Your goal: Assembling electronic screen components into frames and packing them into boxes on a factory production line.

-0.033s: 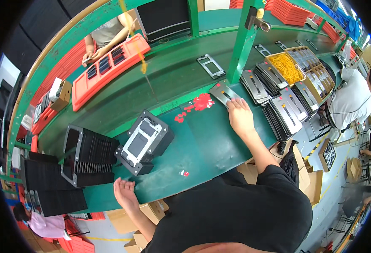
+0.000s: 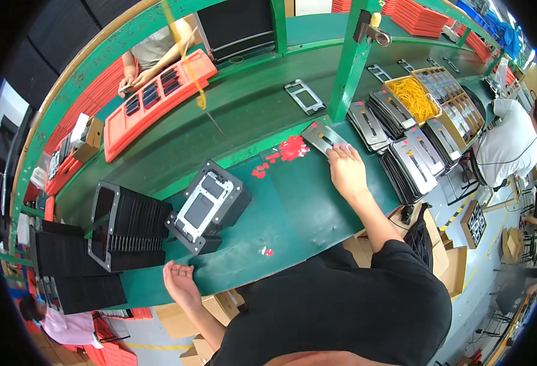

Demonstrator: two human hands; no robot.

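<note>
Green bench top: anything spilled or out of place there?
Yes: red scraps lie scattered beside the grey plate at the right hand, with stray red-and-white bits nearer the front edge. Loose and uncontained, they look like litter.

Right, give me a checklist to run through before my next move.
1. Right grip at the grey metal plate: ok, fingers on its near end.
2. Plate firmly held: cannot tell, the thumb's hold is hidden.
3. Left grip unloaded: ok, palm up, nothing visible in it.
4. Bench free of scraps: not ok, red scraps lie just left of the plate.
5. Silver frame on top of the black block: ok; whether fully seated, cannot tell.
6. Right grip apart from the plate stacks: ok, bench shows between them.
</note>
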